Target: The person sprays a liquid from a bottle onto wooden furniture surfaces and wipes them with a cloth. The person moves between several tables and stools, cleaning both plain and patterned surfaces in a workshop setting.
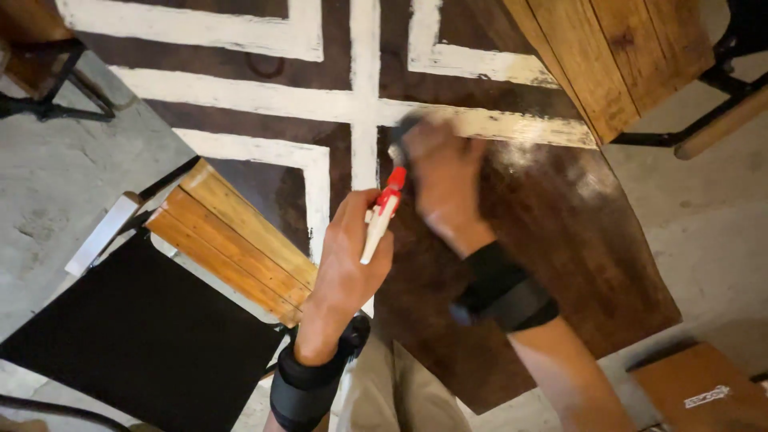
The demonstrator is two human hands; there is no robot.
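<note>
A spray bottle [382, 214], white with a red trigger head, is seen in the head view gripped by the left hand [346, 260], fingers clenched round its neck above the dark painted table [560, 240]. It is judged light, rigid, perhaps slick; the neck serves best. The right hand [442, 180] is blurred; a dark object seems held, though its grasp cannot be told. A wooden chair [232, 240] stands beside.

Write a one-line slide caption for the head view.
Left hand holds a red-and-white spray bottle; blurred right hand presses on a dark wooden table with white stripes.
</note>
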